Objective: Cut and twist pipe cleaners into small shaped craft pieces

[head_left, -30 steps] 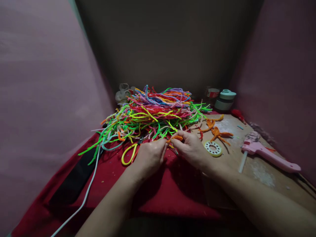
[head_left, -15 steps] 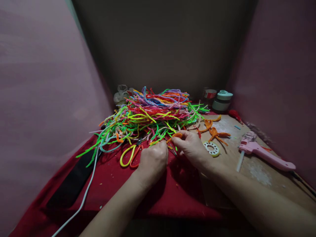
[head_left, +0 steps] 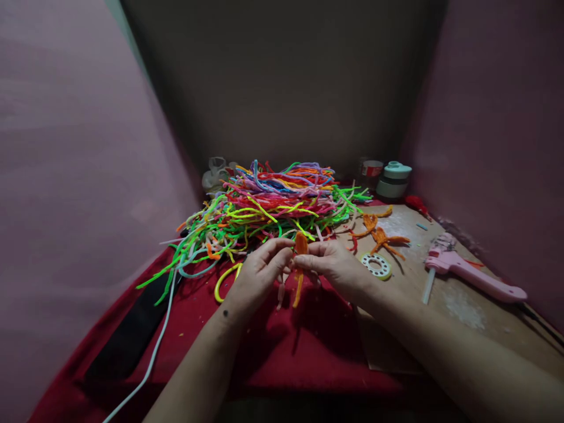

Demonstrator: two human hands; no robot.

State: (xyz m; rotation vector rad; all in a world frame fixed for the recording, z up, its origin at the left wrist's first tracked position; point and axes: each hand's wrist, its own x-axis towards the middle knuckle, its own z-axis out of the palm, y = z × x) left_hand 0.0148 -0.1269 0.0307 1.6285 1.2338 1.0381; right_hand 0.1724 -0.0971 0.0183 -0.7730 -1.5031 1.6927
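An orange pipe cleaner [head_left: 301, 242], bent into an upright loop with a tail hanging down, is between my two hands above the red cloth. My right hand [head_left: 339, 269] pinches it at the base of the loop with thumb and fingertips. From the other side, my left hand [head_left: 262, 267] has its thumb and fingers closed at the same spot. The exact grip of the left fingertips is partly hidden. Behind my left hand shows the yellow handle of scissors [head_left: 219, 286]; the rest of them is covered.
A large heap of coloured pipe cleaners [head_left: 282, 200] lies behind my hands. To the right, a cardboard sheet [head_left: 409, 305] bears bent orange pieces [head_left: 383, 238], a white tape roll [head_left: 376, 266] and a pink glue gun [head_left: 471, 273]. At left are a black slab [head_left: 126, 332] and white cable [head_left: 154, 341].
My hands have turned and come together, raising the orange pipe cleaner upright between them. My left hand went from a fist to a pinch, and the red scissor handle is now covered.
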